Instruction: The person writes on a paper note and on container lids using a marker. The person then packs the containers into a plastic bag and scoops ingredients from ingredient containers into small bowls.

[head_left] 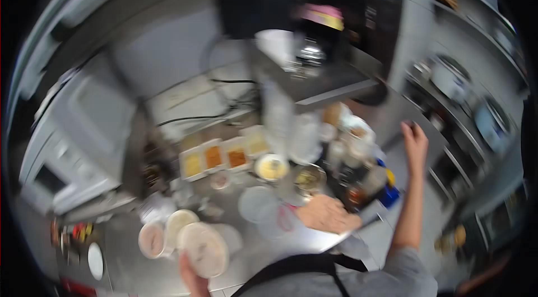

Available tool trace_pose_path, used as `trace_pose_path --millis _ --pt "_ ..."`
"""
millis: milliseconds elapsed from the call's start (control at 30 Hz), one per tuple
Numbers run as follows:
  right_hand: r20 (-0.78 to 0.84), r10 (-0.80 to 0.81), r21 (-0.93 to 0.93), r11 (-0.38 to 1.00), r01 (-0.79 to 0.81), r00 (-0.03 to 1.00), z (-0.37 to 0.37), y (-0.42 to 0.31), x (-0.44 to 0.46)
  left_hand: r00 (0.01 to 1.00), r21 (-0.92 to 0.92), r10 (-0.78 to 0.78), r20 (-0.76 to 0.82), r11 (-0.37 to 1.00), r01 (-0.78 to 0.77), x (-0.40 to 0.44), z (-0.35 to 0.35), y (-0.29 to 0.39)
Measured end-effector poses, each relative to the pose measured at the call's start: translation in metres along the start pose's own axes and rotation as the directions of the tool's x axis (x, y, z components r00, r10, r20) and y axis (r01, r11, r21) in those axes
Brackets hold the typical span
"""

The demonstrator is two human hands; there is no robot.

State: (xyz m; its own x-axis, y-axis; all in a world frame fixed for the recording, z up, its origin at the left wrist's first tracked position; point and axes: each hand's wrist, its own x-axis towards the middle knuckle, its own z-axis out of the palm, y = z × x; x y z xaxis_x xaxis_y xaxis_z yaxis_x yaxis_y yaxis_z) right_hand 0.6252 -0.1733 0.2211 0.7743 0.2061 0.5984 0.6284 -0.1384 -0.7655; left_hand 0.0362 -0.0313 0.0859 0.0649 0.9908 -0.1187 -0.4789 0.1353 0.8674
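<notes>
The left hand's (194, 275) fingers clasp a pale tub (204, 250) at seven o'clock; the right hand's (415, 139), at three, are too blurred to tell. Steel counter (124, 247) beneath; white microwave (78, 140) at nine.

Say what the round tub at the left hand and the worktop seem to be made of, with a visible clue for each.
Round tub: probably plastic, smooth and cloudy; its pale, slightly see-through look suggests this, though blur leaves it open.
Worktop: likely stainless steel, satin-finished, judging by its grey sheen and soft bright reflections.
</notes>
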Motion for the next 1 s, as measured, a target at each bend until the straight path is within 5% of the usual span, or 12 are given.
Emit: trace_pose_path --millis 100,133,233,467,600,633,667,700,800,833,900,1000 --pt "0.039 -0.074 -0.123 0.989 0.079 0.996 0.008 0.058 0.018 1.0 -0.08 -0.018 -0.009 0.997 0.017 0.004 -0.014 0.031" --pt "0.088 -0.012 -0.149 0.989 0.025 0.996 0.014 0.066 0.02 0.971 -0.103 -0.056 -0.232 0.994 0.032 -0.01 0.026 0.058" --pt "0.224 0.056 -0.288 0.958 0.012 0.973 0.036 0.084 0.022 0.894 0.048 0.04 -0.447 0.999 -0.02 0.004 0.016 0.074" --pt "0.344 0.116 -0.68 0.715 0.162 0.932 0.051 0.093 0.016 0.872 0.051 0.23 -0.433 0.972 -0.231 0.018 0.001 0.102" --pt "0.492 0.188 -0.639 0.741 0.206 0.85 0.051 0.143 0.005 0.9 -0.077 0.266 -0.345 0.948 -0.31 0.032 -0.052 0.103" --pt "0.462 0.284 -0.586 0.809 0.05 0.84 0.052 0.164 0.003 0.894 -0.059 0.329 -0.305 0.93 -0.362 0.034 -0.053 0.101" --pt "0.552 0.022 -0.539 0.772 0.337 0.834 0.046 0.196 0.002 0.888 -0.075 0.347 -0.301 0.92 -0.385 0.038 -0.053 0.099" --pt "0.559 0.204 -0.526 0.836 0.154 0.804 0.048 0.208 0.003 0.896 -0.124 0.335 -0.293 0.915 -0.383 0.042 -0.048 0.1" --pt "0.632 0.408 -0.524 0.851 -0.025 0.659 0.038 0.189 0.009 0.9 -0.15 0.282 -0.331 0.927 -0.345 0.055 -0.028 0.093" --pt "0.649 0.295 -0.519 0.845 0.126 0.701 0.034 0.202 0.012 0.898 -0.13 0.271 -0.346 0.934 -0.332 0.066 -0.031 0.084" --pt "0.399 -0.243 -0.324 0.864 0.384 0.884 0.03 0.196 0.005 0.88 -0.08 0.214 -0.423 0.959 -0.272 0.075 -0.013 0.074" --pt "0.369 -0.217 -0.133 0.95 0.282 0.904 0.017 0.045 -0.026 0.908 0.046 0.224 -0.353 0.974 -0.222 0.108 -0.036 0.041"
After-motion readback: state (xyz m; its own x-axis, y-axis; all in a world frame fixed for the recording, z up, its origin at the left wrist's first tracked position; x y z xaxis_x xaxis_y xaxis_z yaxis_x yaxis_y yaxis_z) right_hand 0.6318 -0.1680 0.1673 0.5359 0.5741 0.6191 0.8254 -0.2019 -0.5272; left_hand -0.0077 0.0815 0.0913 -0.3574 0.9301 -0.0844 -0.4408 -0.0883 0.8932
